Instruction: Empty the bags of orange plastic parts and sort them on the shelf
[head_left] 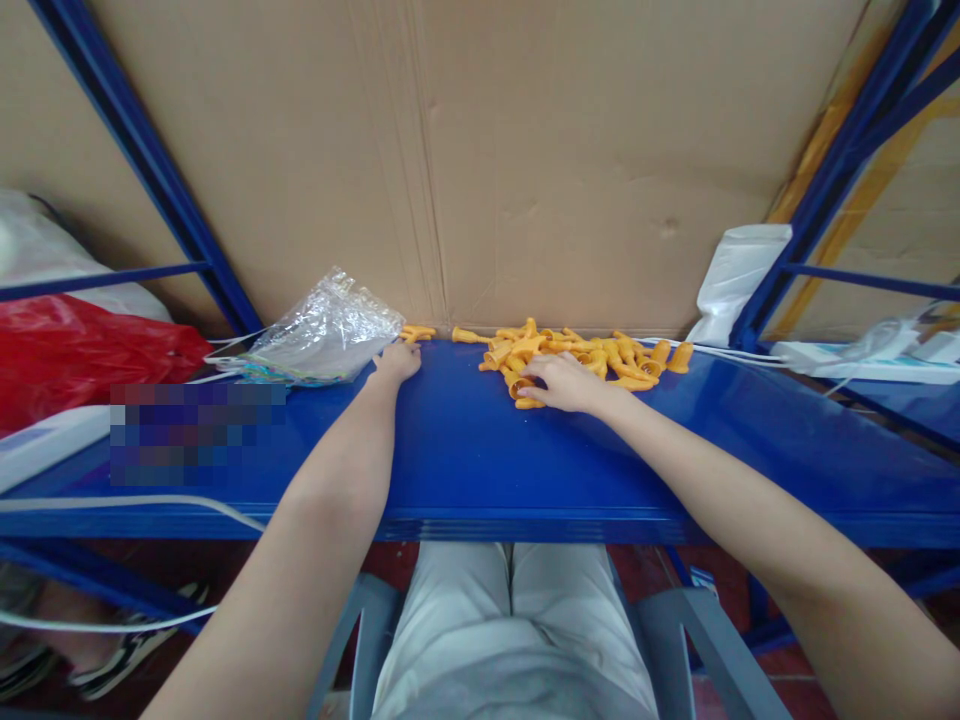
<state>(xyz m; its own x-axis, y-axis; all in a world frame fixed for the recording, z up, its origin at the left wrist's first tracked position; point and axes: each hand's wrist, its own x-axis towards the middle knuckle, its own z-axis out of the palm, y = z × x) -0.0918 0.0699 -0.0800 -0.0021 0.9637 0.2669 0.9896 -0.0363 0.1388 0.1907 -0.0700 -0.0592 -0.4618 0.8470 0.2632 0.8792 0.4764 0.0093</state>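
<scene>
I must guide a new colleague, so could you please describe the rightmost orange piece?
On the blue table, before the cardboard wall, find the heap of orange pieces at the right hand. Go to its right end. The rightmost orange piece has all its orange neighbours on its left.

Can't read a single word, brand or number from here, sorry folks. Best candidate is that little blue-and-white item (pixel 703 580) down below the surface (pixel 465 450), but any print on it is way too tiny to make out. The blurred patch (pixel 191 435) over on the left is just blocks of colour.
</scene>
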